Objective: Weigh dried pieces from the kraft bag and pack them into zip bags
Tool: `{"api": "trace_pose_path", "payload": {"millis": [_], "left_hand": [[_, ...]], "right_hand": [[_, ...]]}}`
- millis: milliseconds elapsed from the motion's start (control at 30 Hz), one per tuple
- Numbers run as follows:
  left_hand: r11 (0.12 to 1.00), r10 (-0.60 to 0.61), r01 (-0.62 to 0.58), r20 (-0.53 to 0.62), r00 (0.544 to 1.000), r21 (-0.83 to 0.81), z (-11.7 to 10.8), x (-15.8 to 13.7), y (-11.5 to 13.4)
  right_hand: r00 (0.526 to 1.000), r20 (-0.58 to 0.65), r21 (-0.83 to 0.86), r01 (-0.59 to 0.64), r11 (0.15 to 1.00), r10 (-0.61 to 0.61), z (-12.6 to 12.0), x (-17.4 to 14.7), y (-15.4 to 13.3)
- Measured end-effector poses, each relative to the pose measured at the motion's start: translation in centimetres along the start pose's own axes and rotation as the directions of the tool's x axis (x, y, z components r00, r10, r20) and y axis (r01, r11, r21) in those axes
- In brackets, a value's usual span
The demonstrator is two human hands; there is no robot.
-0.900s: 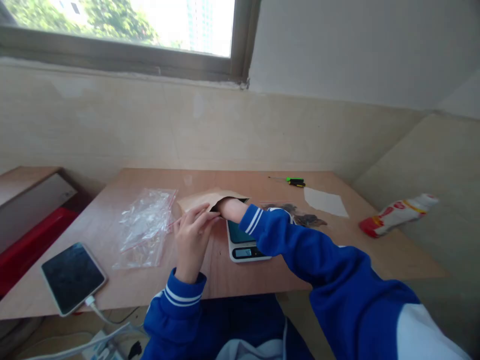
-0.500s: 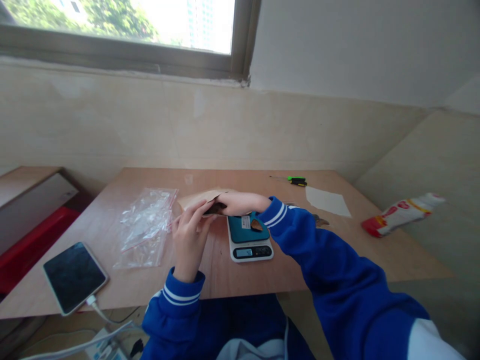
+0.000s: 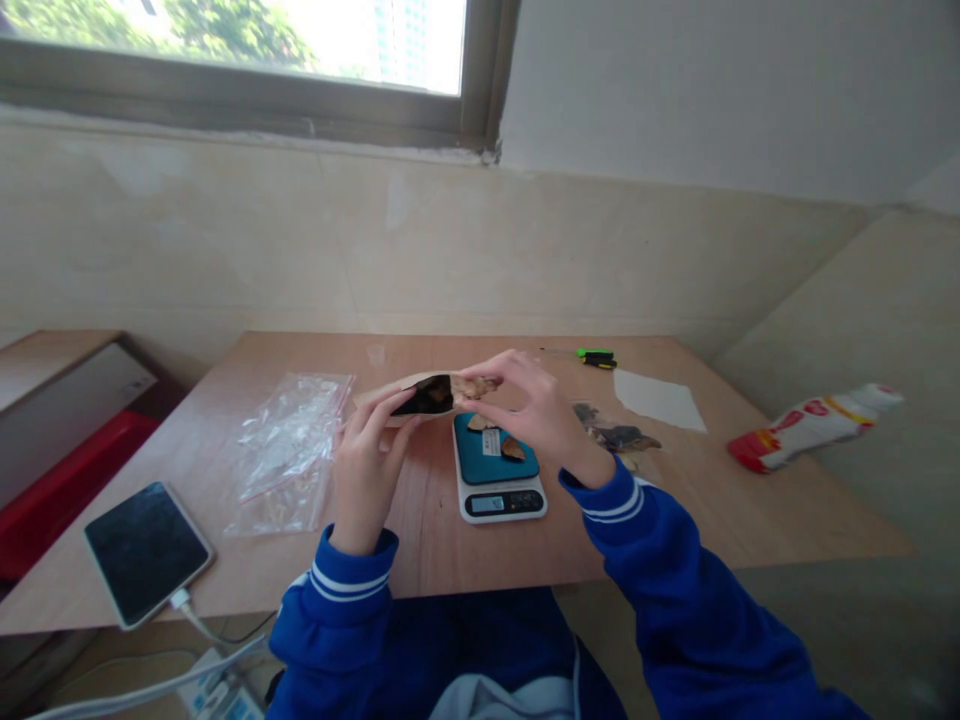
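My left hand (image 3: 371, 470) is closed on a brown paper bag (image 3: 390, 393), whose dark open mouth faces right. Between the thumb and fingers of my right hand (image 3: 536, 405) is a lumpy light-brown dried piece (image 3: 480, 387), right at the bag's mouth. Its exact kind I cannot make out. Below my hands stands a white kitchen scale (image 3: 502, 503) with a teal top. On that top lie a brown dried slice (image 3: 513, 449), a paler piece partly behind it and a small white label (image 3: 490, 442).
Clear plastic zip bags (image 3: 289, 450) and a tablet (image 3: 150, 555) with a cable lie at left. To the right are a bag of dark dried pieces (image 3: 619, 437), a white paper sheet (image 3: 658, 400), green-and-black screwdrivers (image 3: 596, 355) and a red-white bottle (image 3: 810, 428).
My right hand has drawn back rightward out of the paper bag and now pinches a dried piece. A pale piece on the scale has come into view.
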State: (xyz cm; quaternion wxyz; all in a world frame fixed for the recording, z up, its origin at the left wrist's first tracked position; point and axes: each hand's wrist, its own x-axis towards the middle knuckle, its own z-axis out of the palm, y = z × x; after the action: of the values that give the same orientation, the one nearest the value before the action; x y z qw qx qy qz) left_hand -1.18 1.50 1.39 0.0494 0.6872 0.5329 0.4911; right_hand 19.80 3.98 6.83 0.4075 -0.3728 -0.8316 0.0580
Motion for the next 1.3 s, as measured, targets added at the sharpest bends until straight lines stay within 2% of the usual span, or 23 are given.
{"api": "trace_pose_path", "payload": {"millis": [67,133,233,367,467,533,667,800,867,933,1067,1133,1167,1233,1300], "left_hand": [[1.0,-0.01,0.01,-0.006,1.0,-0.003,-0.2,0.4,-0.1],[1.0,-0.017,0.017,-0.002,1.0,-0.009,-0.4,0.7,-0.3],[1.0,-0.017,0.017,0.004,1.0,-0.013,-0.4,0.9,-0.4],[1.0,-0.024,0.024,0.01,1.0,0.009,-0.3,0.8,-0.2],[0.999,-0.045,0.044,0.026,0.999,0.022,-0.4,0.6,-0.1],[0.998,-0.055,0.054,0.042,0.998,0.018,-0.5,0.6,-0.2],[0.998,-0.055,0.056,0.066,0.996,-0.005,-0.7,0.5,-0.4],[0.999,-0.036,0.037,0.068,0.997,-0.002,-0.7,0.5,-0.3],[0.999,-0.034,0.034,0.072,0.997,-0.007,-0.7,0.5,-0.2],[0.999,-0.032,0.033,0.076,0.997,-0.015,-0.8,0.5,-0.2],[1.0,-0.011,0.013,0.085,0.996,-0.023,-0.8,0.5,-0.3],[1.0,0.004,-0.002,0.081,0.997,-0.018,-0.7,0.5,-0.4],[1.0,0.013,-0.012,0.079,0.997,-0.017,-0.7,0.4,-0.4],[0.999,0.032,-0.031,0.074,0.997,-0.017,-0.7,0.3,-0.4],[0.999,0.049,-0.048,0.069,0.996,-0.022,-0.7,0.2,-0.5]], "right_hand": [[0.991,-0.097,0.208,-0.069,0.976,0.09,-0.6,-1.7,1.4],[0.98,-0.092,0.289,-0.141,0.947,0.174,-0.7,-3.7,2.8],[0.98,0.008,0.129,-0.198,0.972,0.199,0.5,-6.1,4.2],[0.984,0.157,-0.176,-0.056,0.983,0.084,3.5,-7.6,4.8],[0.948,0.317,-0.324,0.113,0.939,-0.005,5.4,-8.1,5.2],[0.92,0.39,-0.364,0.193,0.911,-0.039,6.2,-8.4,5.6],[0.889,0.449,-0.373,0.279,0.885,-0.091,6.6,-9.2,6.2],[0.878,0.468,-0.303,0.266,0.915,-0.1,5.9,-9.8,5.8],[0.883,0.461,-0.244,0.228,0.943,-0.094,5.0,-9.6,5.2],[0.909,0.41,-0.173,0.16,0.972,-0.077,3.8,-8.9,4.6],[0.993,0.12,-0.041,0.009,0.999,-0.004,0.9,-6.1,3.1],[1.0,-0.01,0.028,0.006,1.0,-0.005,-0.3,-4.1,2.2],[0.999,-0.035,0.067,0.013,0.998,-0.01,-0.8,-3.0,1.8],[0.999,0.034,0.151,0.015,0.988,-0.02,-1.1,-0.8,1.0],[0.974,0.223,0.217,-0.006,0.976,-0.044,-0.7,1.3,0.6]]}}
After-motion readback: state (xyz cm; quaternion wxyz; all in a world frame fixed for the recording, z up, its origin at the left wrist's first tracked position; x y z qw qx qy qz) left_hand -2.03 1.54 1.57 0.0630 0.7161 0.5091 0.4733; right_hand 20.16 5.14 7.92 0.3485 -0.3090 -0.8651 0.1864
